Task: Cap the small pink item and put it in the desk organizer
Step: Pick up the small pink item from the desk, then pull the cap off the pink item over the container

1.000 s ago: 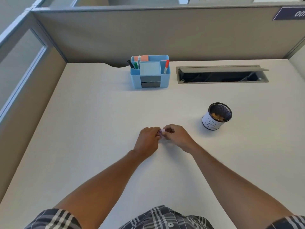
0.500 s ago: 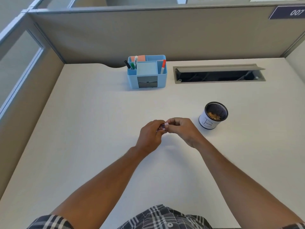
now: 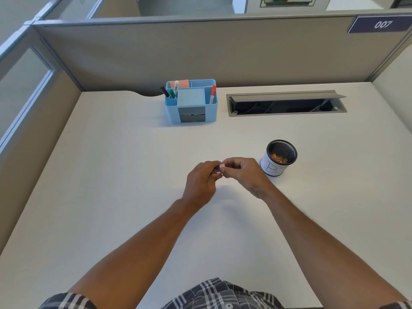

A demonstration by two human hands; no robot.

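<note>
Head view, both hands' fingers (image 3: 225,164) pinching small pink item (image 3: 219,169), desk organizer (image 3: 191,102) beyond.

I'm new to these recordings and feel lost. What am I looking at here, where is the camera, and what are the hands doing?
There is no machine here: a person wears one wide-angle camera on the head, looking down at their own bare arms over a pale desk. The left hand and right hand meet above the desk and pinch a small pink item between the fingertips; whether it is capped is too small to tell. At the back stands a blue desk organizer holding markers and notes. To the right is a mesh cup marked B, and behind it an open cable slot.
</note>
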